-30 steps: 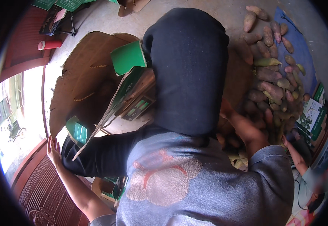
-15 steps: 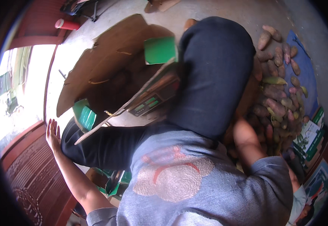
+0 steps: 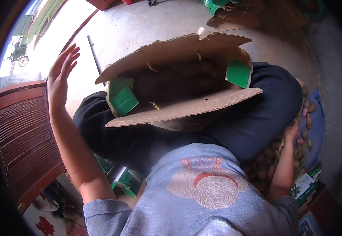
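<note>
An open cardboard box (image 3: 182,110) with green end flaps stands between my bent legs. Rounded brown tubers, probably sweet potatoes (image 3: 204,69), lie in its shadowed inside. My left hand (image 3: 61,80) is raised in the air to the left of the box, touching nothing, its fingers stretched out. Beyond my right knee, my right hand (image 3: 291,131) reaches down at a heap of sweet potatoes (image 3: 263,167). Its fingers are partly hidden and small, and I cannot make out whether one is in its grasp.
Loose sweet potatoes lie on a blue sheet (image 3: 315,118) at the right. A carved wooden panel (image 3: 25,137) stands at the left. Green cartons (image 3: 125,181) are beside my left hip, with more cardboard (image 3: 233,19) at the far side.
The view has turned, and the box now appears level and nearer the middle. My left hand is raised higher; my right hand has come forward past my knee and into view.
</note>
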{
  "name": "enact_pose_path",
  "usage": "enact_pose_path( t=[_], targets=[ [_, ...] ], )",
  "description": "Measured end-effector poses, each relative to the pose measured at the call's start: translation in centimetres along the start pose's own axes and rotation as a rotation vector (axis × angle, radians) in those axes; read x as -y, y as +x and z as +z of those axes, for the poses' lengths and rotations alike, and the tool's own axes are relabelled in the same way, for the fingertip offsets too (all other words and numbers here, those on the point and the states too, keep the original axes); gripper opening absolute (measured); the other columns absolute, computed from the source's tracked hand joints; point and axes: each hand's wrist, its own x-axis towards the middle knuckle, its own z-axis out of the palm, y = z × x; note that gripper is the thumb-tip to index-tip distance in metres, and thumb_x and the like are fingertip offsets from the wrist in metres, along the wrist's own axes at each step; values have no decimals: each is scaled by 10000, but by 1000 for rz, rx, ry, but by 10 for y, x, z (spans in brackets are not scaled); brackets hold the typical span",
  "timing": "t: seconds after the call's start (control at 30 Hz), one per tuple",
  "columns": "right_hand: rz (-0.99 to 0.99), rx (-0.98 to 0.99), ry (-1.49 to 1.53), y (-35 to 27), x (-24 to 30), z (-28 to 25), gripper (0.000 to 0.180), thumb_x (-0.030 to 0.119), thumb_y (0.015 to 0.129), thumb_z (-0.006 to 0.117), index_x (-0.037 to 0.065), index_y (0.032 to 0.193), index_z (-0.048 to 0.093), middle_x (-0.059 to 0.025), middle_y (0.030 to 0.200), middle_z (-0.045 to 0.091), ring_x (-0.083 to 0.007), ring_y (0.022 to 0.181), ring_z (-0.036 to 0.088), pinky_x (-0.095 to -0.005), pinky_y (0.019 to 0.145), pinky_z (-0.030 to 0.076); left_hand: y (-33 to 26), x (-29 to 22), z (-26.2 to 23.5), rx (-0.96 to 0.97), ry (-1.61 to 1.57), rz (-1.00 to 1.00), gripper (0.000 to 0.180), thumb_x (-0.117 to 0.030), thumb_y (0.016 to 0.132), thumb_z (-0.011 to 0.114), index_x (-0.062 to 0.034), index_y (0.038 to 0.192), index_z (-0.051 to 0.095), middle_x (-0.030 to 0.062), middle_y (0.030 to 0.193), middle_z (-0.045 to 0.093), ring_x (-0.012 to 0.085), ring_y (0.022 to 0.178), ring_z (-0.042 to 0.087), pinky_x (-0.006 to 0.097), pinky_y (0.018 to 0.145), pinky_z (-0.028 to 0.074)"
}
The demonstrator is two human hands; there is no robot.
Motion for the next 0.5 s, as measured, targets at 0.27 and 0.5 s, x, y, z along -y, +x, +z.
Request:
enact_pose_path(
  t=[0.27, 0.5],
  targets=[
    [-691, -175, -28, 23, 274, -254, 546, 113, 802, 733, 36, 1313, 558, -140, 1266, 586, -287, 1189, 563, -387, 1020, 427, 26, -14, 62, 538, 34, 364, 526, -394, 951, 661, -77, 1364, 583, 136, 1327, 628, 262, 1253, 579, 441, 1085, 442],
    [-1336, 293, -123, -96, 502, -257, 531, 72, 700, 714, 5, 1208, 575, -141, 1134, 587, -336, 1042, 577, -397, 912, 487, 15, -13, 73, 550, 18, 390, 477, -385, 916, 703, -56, 1259, 664, 123, 1217, 688, 256, 1174, 631, 445, 1059, 469]
  ],
)
